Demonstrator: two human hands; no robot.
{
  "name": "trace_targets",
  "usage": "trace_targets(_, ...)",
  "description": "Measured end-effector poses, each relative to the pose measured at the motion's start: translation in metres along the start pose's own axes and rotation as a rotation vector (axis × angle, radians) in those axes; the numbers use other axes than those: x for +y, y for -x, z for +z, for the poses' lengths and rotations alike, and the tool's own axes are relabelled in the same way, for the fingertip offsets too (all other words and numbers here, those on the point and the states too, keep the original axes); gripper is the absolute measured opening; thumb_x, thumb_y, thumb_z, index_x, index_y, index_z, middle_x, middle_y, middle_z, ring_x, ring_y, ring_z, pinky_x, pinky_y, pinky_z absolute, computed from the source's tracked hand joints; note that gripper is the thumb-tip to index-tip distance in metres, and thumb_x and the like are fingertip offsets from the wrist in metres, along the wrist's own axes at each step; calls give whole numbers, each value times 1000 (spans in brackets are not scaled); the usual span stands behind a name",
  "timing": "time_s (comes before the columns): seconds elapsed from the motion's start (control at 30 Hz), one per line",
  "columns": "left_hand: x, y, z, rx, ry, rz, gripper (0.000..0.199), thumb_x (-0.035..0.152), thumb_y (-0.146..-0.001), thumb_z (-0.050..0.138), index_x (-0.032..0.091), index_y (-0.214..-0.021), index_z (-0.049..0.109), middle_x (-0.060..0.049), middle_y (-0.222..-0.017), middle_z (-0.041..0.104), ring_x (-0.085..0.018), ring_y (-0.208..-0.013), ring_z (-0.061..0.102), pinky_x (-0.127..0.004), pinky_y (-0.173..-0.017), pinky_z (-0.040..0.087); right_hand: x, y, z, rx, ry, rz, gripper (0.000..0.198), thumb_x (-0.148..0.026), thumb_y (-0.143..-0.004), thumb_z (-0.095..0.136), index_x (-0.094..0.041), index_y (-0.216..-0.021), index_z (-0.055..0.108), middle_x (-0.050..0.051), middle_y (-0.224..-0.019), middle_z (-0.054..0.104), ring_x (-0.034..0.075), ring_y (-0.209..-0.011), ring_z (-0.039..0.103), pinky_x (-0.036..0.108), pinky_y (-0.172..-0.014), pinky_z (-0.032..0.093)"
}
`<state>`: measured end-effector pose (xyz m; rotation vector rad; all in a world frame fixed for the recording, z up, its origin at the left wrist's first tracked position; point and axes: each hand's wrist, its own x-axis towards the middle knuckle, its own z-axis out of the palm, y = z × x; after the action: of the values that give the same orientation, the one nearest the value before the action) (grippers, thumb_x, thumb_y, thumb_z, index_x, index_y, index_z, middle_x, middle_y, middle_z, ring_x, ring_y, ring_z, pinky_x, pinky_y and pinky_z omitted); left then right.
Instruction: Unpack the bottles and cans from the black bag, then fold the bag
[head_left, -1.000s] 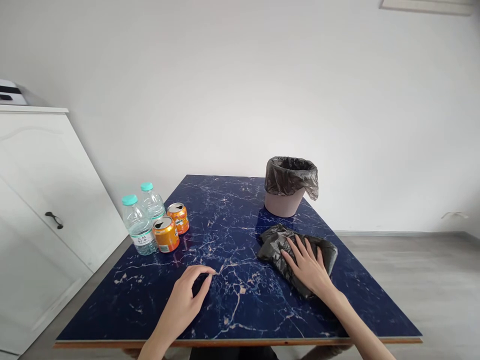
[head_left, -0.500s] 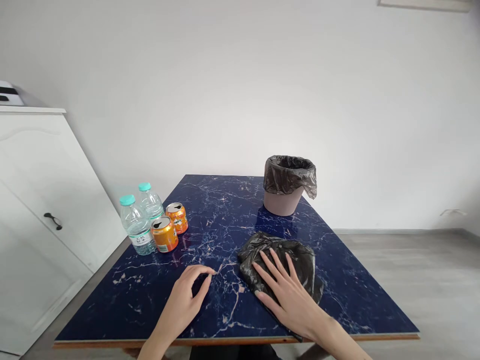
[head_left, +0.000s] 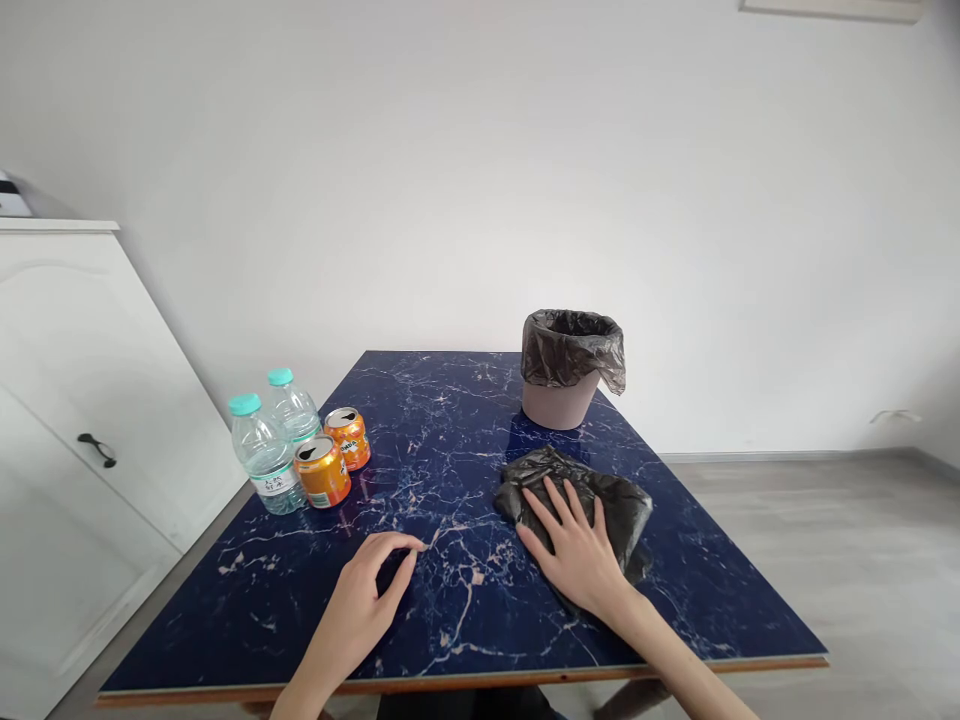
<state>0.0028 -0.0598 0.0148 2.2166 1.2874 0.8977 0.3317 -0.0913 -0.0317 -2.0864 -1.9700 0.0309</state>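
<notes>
My right hand lies flat, fingers spread, on a crumpled black plastic bag on the blue marble table. Resting on the tabletop near the front edge, my left hand has its fingers curled loosely, touching the surface and holding nothing. Behind the bag stands a small pink bin lined with a black bag.
Two water bottles with teal caps and two open orange cans stand at the table's left edge. A white cabinet is to the left. Grey floor lies to the right.
My right hand slid the black bag left toward the table's middle, then back a little to the right and away from me. My left hand stayed in place.
</notes>
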Motion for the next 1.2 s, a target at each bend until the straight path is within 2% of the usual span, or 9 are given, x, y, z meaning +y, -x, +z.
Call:
trace_targets(0.1, -1, 1, 0, -7, 2, -5, 28, 51, -106, 55, 33, -112, 76, -2, -116, 80, -25, -112, 76, -40, -104, 59, 24, -16, 4, -6, 60, 133, 70, -72, -109, 30, -40, -171, 33, 2, -181, 22, 40, -168, 14, 77, -128, 12)
trace_targets(0.23, -3, 1, 1, -12, 10, -7, 28, 51, -107, 54, 32, -112, 75, -3, -117, 79, -25, -112, 76, -41, -105, 59, 58, -30, 4, -41, 74, 315, 72, -73, -108, 29, -41, -172, 28, 0, -182, 19, 38, -168, 13, 76, -128, 12)
trace_targets(0.43, -4, 2, 1, -13, 17, -20, 28, 52, -107, 55, 32, -114, 74, -2, -118, 79, -24, -112, 76, -38, -104, 59, 93, -35, -2, -43, 80, 464, 76, -75, -106, 25, -39, -173, 29, 3, -182, 22, 40, -168, 16, 80, -126, 12)
trace_targets(0.57, -2, 2, 1, -21, 23, -32, 30, 53, -107, 54, 32, -114, 74, -3, -118, 79, -25, -113, 76, -39, -104, 59, 104, -36, -2, -36, 87, 523, 77, -74, -106, 24, -36, -173, 30, 6, -182, 22, 42, -167, 16, 80, -125, 13)
trace_targets(0.73, -3, 2, 1, -23, 27, -31, 31, 53, -107, 53, 32, -113, 74, -3, -118, 78, -26, -112, 76, -42, -106, 58, 97, -30, 1, -37, 82, 495, 80, -76, -106, 21, -36, -175, 25, 9, -182, 20, 46, -167, 13, 81, -124, 15)
trace_targets(0.9, -6, 3, 2, -33, 25, -32, 31, 53, -108, 53, 32, -115, 73, -4, -119, 78, -26, -114, 75, -42, -106, 58, 89, -26, 4, 35, 73, 281, 74, -69, -110, 14, -36, -176, 19, 6, -184, 10, 41, -169, 7, 76, -128, 13)
trace_targets(0.97, -7, 3, 2, -28, 25, -19, 30, 52, -108, 53, 31, -115, 74, -5, -119, 78, -26, -113, 75, -41, -105, 59, 89, -28, 5, 20, 60, 207, 70, -65, -111, 12, -36, -175, 21, 4, -184, 13, 38, -169, 9, 74, -129, 13)
trace_targets(1.07, -6, 2, 2, -9, 19, 2, 30, 51, -107, 54, 31, -113, 75, -5, -117, 78, -26, -112, 76, -41, -104, 60, 89, -30, 5, -10, 47, 174, 67, -62, -113, 15, -36, -173, 30, 3, -181, 24, 37, -168, 16, 72, -130, 15)
trace_targets(1.2, -1, 0, 1, -2, 7, 3, 29, 51, -106, 55, 32, -111, 77, -4, -115, 79, -26, -110, 77, -39, -102, 61, 78, -26, -5, 52, 38, 161, 68, -59, -114, 15, -31, -174, 28, 1, -181, 23, 32, -169, 14, 66, -134, 10)
